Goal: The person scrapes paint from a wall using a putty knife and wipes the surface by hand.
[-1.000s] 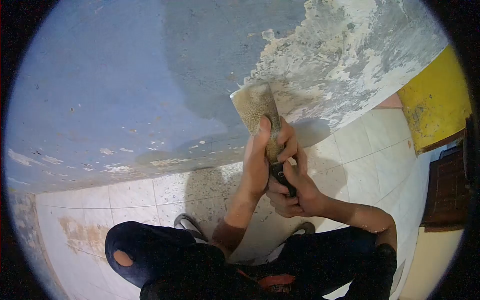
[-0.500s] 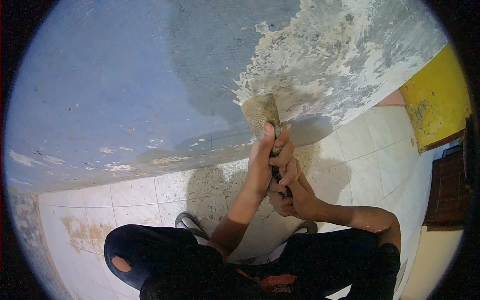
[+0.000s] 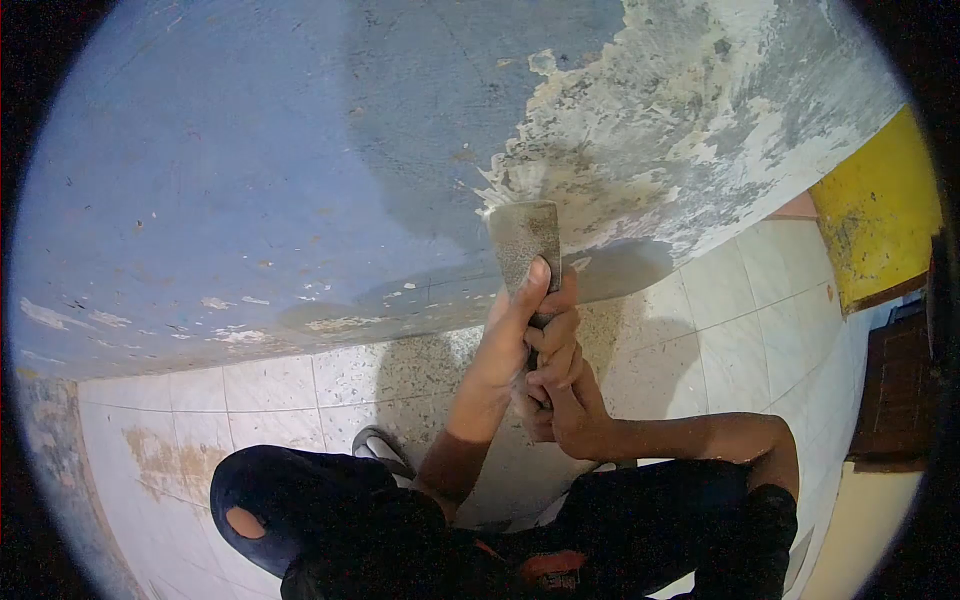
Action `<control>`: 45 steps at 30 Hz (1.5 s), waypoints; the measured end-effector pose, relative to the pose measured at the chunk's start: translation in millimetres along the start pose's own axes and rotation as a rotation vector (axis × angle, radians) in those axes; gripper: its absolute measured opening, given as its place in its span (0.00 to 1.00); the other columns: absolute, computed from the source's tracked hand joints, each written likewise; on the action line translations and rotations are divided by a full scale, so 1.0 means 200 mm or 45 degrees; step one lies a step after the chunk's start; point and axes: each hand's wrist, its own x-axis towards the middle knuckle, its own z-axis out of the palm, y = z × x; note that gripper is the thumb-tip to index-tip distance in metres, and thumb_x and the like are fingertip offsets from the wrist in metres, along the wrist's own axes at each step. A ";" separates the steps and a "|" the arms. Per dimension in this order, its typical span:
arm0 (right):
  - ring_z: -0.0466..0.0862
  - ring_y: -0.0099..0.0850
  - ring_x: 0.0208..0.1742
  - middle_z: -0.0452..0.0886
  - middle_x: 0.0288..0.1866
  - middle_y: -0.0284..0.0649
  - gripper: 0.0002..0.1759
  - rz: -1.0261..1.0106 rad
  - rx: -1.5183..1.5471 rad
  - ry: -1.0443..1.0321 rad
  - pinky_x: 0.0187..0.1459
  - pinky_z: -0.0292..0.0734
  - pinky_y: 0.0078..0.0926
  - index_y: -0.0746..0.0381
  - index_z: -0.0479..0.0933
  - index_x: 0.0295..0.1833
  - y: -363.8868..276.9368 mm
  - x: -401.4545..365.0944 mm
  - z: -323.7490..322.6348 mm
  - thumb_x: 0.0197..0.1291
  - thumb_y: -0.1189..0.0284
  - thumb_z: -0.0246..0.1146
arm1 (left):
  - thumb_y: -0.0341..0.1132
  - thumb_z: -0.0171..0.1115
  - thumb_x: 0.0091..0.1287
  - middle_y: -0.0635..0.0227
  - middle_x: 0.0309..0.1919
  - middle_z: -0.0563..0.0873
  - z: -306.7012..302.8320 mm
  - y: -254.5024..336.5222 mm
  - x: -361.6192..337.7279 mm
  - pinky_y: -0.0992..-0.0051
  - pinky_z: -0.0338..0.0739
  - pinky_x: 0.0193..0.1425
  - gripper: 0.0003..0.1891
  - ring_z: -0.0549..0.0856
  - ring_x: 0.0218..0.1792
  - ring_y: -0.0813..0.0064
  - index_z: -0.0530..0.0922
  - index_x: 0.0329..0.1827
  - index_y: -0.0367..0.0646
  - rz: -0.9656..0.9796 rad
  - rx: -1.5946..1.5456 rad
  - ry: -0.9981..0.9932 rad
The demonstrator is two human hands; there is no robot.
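A paint scraper (image 3: 526, 240) with a wide, worn metal blade meets the wall at the ragged edge between blue paint and bare plaster. My left hand (image 3: 510, 335) is wrapped round the upper handle, its thumb pressed along the base of the blade. Lower down, my right hand (image 3: 570, 400) grips the end of the same handle, close against the left. Most of the handle is hidden by my fingers. The blue painted wall (image 3: 230, 170) lies left of the blade, and the patchy bare plaster (image 3: 650, 130) spreads to its right.
Pale floor tiles (image 3: 268, 385) run along the foot of the wall, strewn with paint flakes below my hands. A sandal (image 3: 380, 448) shows by my knee. At the right are a yellow wall section (image 3: 885, 210) and dark brown wooden furniture (image 3: 888, 385).
The scraper has turned more upright and sits slightly lower in view. Both hands have shifted down and a little left with it, still gripping. Bare plaster has appeared above the blade's edge.
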 end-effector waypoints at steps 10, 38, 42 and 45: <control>0.65 0.17 0.15 0.67 0.19 0.29 0.14 -0.111 -0.010 -0.006 0.15 0.58 0.17 0.60 0.67 0.39 0.09 0.07 -0.02 0.66 0.60 0.46 | 0.55 0.47 0.66 0.81 0.08 0.57 -0.01 0.04 0.01 0.82 0.54 0.07 0.22 0.58 0.05 0.87 0.64 0.27 0.45 -0.004 0.175 0.106; 0.61 0.19 0.13 0.63 0.16 0.30 0.22 0.122 -0.091 -0.042 0.13 0.56 0.18 0.59 0.62 0.27 -0.01 0.00 -0.16 0.65 0.53 0.47 | 0.60 0.42 0.65 0.80 0.06 0.53 -0.07 -0.13 0.07 0.78 0.58 0.10 0.24 0.57 0.02 0.82 0.58 0.22 0.50 0.089 0.014 -0.035; 0.60 0.18 0.13 0.63 0.17 0.29 0.20 0.049 -0.073 0.031 0.13 0.55 0.18 0.58 0.61 0.26 0.03 0.01 -0.12 0.65 0.55 0.47 | 0.60 0.41 0.66 0.80 0.07 0.53 -0.06 -0.10 0.06 0.78 0.58 0.10 0.24 0.57 0.02 0.82 0.58 0.22 0.50 0.088 0.111 0.017; 0.56 0.18 0.12 0.59 0.16 0.30 0.18 0.023 -0.067 0.068 0.13 0.50 0.18 0.58 0.58 0.27 0.03 0.01 -0.07 0.67 0.58 0.44 | 0.59 0.42 0.66 0.80 0.07 0.54 -0.07 -0.08 0.04 0.78 0.57 0.10 0.24 0.57 0.02 0.82 0.58 0.22 0.50 0.051 0.145 0.030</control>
